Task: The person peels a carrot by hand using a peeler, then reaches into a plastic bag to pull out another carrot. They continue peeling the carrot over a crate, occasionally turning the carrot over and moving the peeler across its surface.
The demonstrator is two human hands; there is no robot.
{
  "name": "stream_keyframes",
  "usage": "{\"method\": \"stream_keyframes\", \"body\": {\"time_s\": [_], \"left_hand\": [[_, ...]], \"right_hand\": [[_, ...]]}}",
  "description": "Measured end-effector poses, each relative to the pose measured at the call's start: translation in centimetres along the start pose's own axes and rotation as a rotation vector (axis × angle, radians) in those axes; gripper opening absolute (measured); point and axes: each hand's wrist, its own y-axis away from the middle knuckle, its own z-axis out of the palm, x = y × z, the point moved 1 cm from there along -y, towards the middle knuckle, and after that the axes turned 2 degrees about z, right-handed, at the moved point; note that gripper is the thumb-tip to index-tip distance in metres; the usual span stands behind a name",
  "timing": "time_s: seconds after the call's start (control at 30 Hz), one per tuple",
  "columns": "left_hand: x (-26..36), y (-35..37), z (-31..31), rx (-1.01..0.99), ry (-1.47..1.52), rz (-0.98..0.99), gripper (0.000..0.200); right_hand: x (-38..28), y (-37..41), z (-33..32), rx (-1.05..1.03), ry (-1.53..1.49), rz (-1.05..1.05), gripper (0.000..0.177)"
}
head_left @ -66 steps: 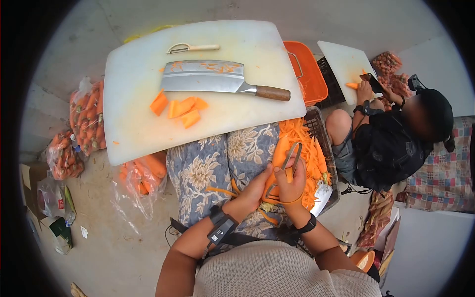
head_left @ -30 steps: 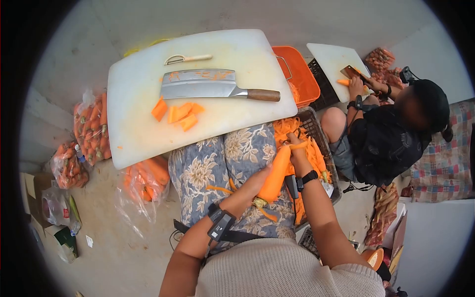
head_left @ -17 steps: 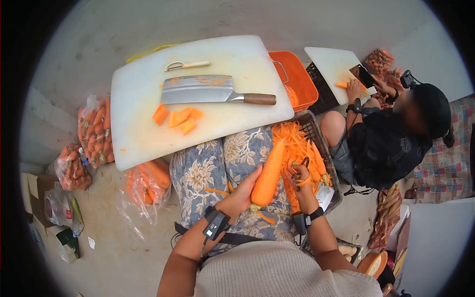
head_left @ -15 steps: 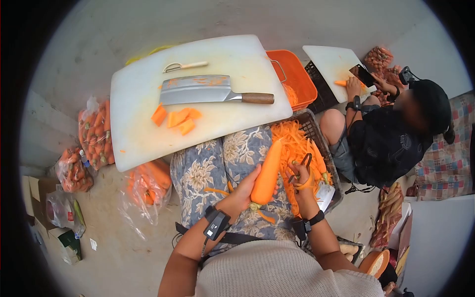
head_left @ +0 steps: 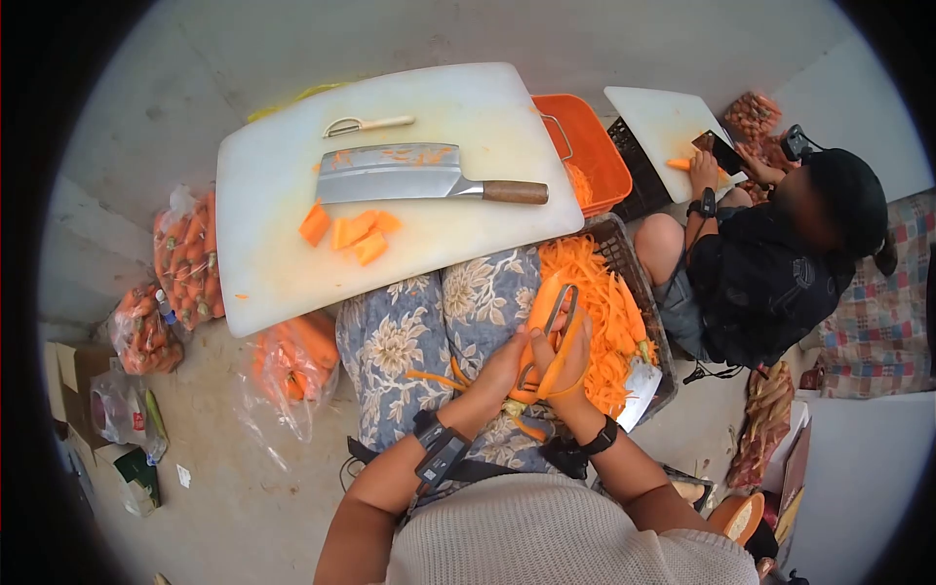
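A large carrot (head_left: 542, 310) lies over my lap, tilted, its stem end toward me. My left hand (head_left: 499, 372) is closed around its lower side. Closed on a dark-framed peeler (head_left: 567, 297), my right hand (head_left: 573, 353) is at the carrot, the peeler's head over its upper part. A long orange peel strip (head_left: 568, 383) hangs around the right fingers. Just beyond, a dark crate (head_left: 651, 327) holds a heap of carrot peelings (head_left: 597, 292) and a metal blade (head_left: 639, 388). Loose peel strips (head_left: 434, 378) lie on my patterned lap.
A white cutting board (head_left: 283, 263) carries a cleaver (head_left: 390, 174), a second peeler (head_left: 369, 125) and carrot chunks (head_left: 356, 234). Bags of carrots (head_left: 190, 258) stand left. Behind is an orange bin (head_left: 585, 146). At right, a person (head_left: 770, 263) cuts a carrot on another board (head_left: 663, 112).
My right hand has moved left with the peeler, from above the peelings onto the carrot. The carrot and my left hand have shifted slightly. The co-worker's blade hand has moved a little.
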Motion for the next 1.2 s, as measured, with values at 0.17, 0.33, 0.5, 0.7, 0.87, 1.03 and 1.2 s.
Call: {"method": "stream_keyframes", "body": {"time_s": [0.17,0.33,0.5,0.7,0.87,1.03,1.2], "left_hand": [[0.2,-0.5,0.0,-0.003,-0.02,0.073,0.046],[-0.1,-1.1,-0.7,0.049,-0.033,0.004,0.051],[-0.4,-1.0,-0.9,0.001,-0.067,-0.099,0.055],[-0.1,-1.1,-0.8,0.008,-0.069,-0.141,0.055],[-0.2,-1.1,-0.9,-0.006,-0.085,-0.151,0.055],[0.0,-1.0,-0.8,-0.012,-0.11,-0.175,0.055],[-0.2,-0.9,-0.8,-0.024,-0.136,-0.14,0.055]], "right_hand": [[0.0,-1.2,0.2,-0.009,-0.015,0.129,0.027],[0.7,-2.4,0.6,-0.02,-0.011,0.126,0.024],[5.7,-4.7,0.9,0.016,-0.023,0.374,0.025],[7.8,-6.3,1.5,-0.076,-0.071,0.455,0.03],[8.3,-7.2,2.6,0.004,-0.494,0.612,0.018],[9.9,-7.6,2.5,-0.054,-0.511,0.81,0.022],[9.8,-7.4,2.2,-0.06,-0.605,0.973,0.03]]}}
